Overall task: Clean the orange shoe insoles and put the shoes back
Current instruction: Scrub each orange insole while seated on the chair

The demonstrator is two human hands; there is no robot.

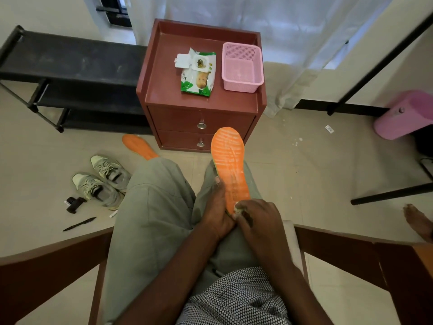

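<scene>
Seated person: right hand curls around a white wipe pressed to the heel of an orange insole; left hand grips the insole's edge over the lap. Second insole lies on floor beside grey shoes. Beyond, wipes packet on cabinet.

The orange insole looks like ridged foam, the pink basket at one o'clock is holey plastic, the cabinet smooth and shiny.
</scene>
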